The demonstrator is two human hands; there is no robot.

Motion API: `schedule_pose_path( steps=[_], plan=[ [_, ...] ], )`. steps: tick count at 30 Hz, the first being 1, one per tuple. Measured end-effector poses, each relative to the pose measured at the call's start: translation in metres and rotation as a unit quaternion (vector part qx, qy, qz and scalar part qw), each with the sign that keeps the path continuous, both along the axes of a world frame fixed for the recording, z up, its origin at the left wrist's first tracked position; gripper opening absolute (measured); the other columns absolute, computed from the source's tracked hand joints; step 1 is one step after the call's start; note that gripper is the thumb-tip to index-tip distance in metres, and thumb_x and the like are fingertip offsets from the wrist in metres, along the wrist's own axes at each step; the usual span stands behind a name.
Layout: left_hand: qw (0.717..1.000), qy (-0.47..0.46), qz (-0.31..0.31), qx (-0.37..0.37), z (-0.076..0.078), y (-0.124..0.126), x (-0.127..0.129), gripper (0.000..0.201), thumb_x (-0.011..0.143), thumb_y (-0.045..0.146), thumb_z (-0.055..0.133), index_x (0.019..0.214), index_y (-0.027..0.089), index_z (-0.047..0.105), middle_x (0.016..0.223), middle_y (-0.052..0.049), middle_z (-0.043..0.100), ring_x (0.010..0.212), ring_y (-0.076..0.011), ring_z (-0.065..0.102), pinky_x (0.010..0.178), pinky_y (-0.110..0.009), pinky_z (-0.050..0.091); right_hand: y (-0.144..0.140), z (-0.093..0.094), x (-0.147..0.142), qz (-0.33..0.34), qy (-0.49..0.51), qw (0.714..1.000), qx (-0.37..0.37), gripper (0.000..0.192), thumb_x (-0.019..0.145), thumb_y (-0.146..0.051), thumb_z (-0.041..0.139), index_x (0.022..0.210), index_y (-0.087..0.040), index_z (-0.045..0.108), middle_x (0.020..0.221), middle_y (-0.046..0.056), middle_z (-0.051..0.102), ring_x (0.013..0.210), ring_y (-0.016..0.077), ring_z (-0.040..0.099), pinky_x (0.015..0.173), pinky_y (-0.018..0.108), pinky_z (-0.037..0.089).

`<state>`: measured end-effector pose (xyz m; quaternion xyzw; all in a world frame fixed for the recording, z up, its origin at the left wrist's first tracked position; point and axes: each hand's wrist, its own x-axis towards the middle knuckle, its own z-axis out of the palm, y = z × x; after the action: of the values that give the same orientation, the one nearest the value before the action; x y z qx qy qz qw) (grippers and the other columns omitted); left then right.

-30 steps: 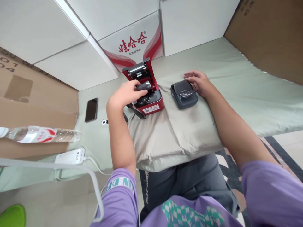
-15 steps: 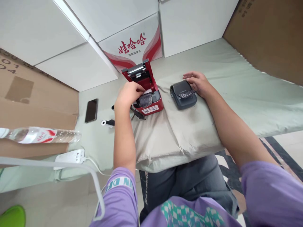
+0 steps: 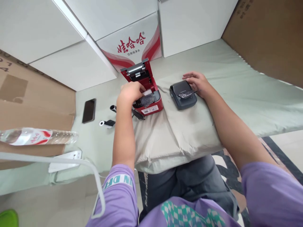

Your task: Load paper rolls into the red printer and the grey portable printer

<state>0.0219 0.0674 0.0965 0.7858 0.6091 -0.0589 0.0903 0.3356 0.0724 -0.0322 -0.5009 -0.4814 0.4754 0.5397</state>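
A red label printer (image 3: 159,105) stands on the pale green cloth with its lid (image 3: 137,71) raised. My left hand (image 3: 131,91) reaches into it, its fingers curled at a white paper roll (image 3: 147,92); the fingertips are partly hidden. Dark, shiny film (image 3: 147,100) hangs over the printer's front edge. My right hand (image 3: 197,82) rests against the back right corner of a small black printer (image 3: 183,94), fingers loosely stretched. A dark patterned strip (image 3: 187,94) sticks out of that printer. Two small dark rolls, one a black-film roll (image 3: 107,123), lie left of the red printer.
A phone (image 3: 89,110) lies on the cloth at left. Nearby are a water bottle (image 3: 39,136), a white power strip (image 3: 66,160) and a white curved bar (image 3: 94,170). White boxes (image 3: 134,44) line the back, with brown cardboard (image 3: 267,34) at right.
My left hand has shifted slightly right and deeper over the paper roll, and the film at the front has moved a little. My right hand stays put. The view has turned slightly.
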Motion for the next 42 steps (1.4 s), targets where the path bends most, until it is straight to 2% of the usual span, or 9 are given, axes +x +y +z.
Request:
schedule_pose_path(
  steps=[7,12,15,21,25,32,35,38,42],
  plan=[
    [0.997,-0.072,-0.012,0.039,0.013,-0.014,0.000,0.025,0.079,0.041,0.074,0.103,0.034,0.079,0.110,-0.003,0.078,0.114,-0.0331,0.065,0.096,-0.044,0.051,-0.003,0.003,-0.001,-0.003,-0.006,1.000,-0.002,0.030,0.069,-0.038,0.078,0.095,-0.028,0.068,0.109,0.007,0.072,0.108,0.0283,0.068,0.091,0.048,0.063],
    [0.989,-0.109,-0.021,0.098,0.049,-0.046,-0.015,0.028,0.079,0.029,0.069,0.106,0.027,0.078,0.109,-0.001,0.078,0.100,-0.0243,0.069,0.093,-0.037,0.054,-0.004,0.005,-0.002,-0.005,-0.020,1.000,-0.003,0.028,0.071,-0.040,0.078,0.095,-0.029,0.067,0.107,0.006,0.072,0.104,0.0266,0.069,0.089,0.046,0.064],
    [0.964,-0.195,-0.032,0.178,0.071,-0.070,-0.039,0.038,0.080,0.027,0.066,0.117,0.022,0.074,0.112,-0.001,0.077,0.101,-0.0189,0.070,0.093,-0.031,0.055,-0.005,0.006,-0.002,-0.002,-0.018,1.000,-0.001,0.027,0.072,-0.039,0.078,0.095,-0.029,0.067,0.107,0.006,0.073,0.105,0.0271,0.069,0.090,0.047,0.064],
    [0.930,-0.241,0.120,0.252,0.088,-0.100,-0.089,0.044,0.081,0.036,0.069,0.123,0.023,0.071,0.122,-0.003,0.075,0.104,-0.0209,0.073,0.091,-0.032,0.061,-0.004,0.004,-0.001,-0.006,-0.004,1.000,-0.003,0.025,0.071,-0.038,0.079,0.092,-0.029,0.069,0.107,0.006,0.074,0.107,0.0280,0.070,0.091,0.047,0.064],
    [0.914,-0.236,0.193,0.269,0.084,-0.097,-0.113,0.048,0.076,0.036,0.070,0.123,0.028,0.070,0.126,-0.002,0.075,0.111,-0.0219,0.071,0.102,-0.037,0.059,-0.002,0.002,-0.001,-0.010,-0.011,1.000,0.000,0.027,0.070,-0.041,0.080,0.093,-0.030,0.070,0.107,0.005,0.075,0.107,0.0287,0.070,0.093,0.050,0.063],
    [0.923,-0.167,0.320,0.135,0.065,-0.083,-0.157,0.039,0.074,0.038,0.068,0.111,0.025,0.071,0.121,-0.003,0.076,0.108,-0.0249,0.069,0.105,-0.045,0.056,-0.003,-0.002,-0.002,-0.018,0.025,1.000,0.002,0.025,0.070,-0.032,0.078,0.093,-0.027,0.072,0.106,0.005,0.074,0.096,0.0226,0.070,0.099,0.043,0.059],
    [0.902,-0.190,0.369,0.116,0.051,-0.075,-0.176,0.039,0.072,0.032,0.069,0.111,0.024,0.071,0.121,-0.002,0.075,0.102,-0.0220,0.068,0.103,-0.041,0.055,-0.004,-0.002,-0.003,-0.029,0.039,0.999,0.000,0.023,0.070,-0.025,0.076,0.093,-0.023,0.073,0.107,0.008,0.074,0.090,0.0197,0.067,0.096,0.039,0.058],
    [0.861,-0.220,0.433,0.152,0.030,-0.061,-0.198,0.043,0.069,0.022,0.070,0.111,0.020,0.076,0.111,-0.003,0.076,0.088,-0.0178,0.066,0.094,-0.036,0.056,-0.005,0.000,-0.004,-0.038,0.040,0.998,0.004,0.024,0.069,-0.024,0.077,0.093,-0.021,0.072,0.107,0.009,0.073,0.089,0.0188,0.067,0.092,0.036,0.059],
    [0.838,-0.284,0.428,0.182,0.004,-0.042,-0.223,0.046,0.066,0.012,0.071,0.112,0.016,0.078,0.095,-0.003,0.072,0.075,-0.0129,0.060,0.079,-0.027,0.052,-0.006,0.001,-0.006,-0.048,0.034,0.998,0.000,0.025,0.067,-0.023,0.076,0.092,-0.022,0.072,0.104,0.007,0.074,0.088,0.0180,0.066,0.092,0.034,0.058]
  ],
)
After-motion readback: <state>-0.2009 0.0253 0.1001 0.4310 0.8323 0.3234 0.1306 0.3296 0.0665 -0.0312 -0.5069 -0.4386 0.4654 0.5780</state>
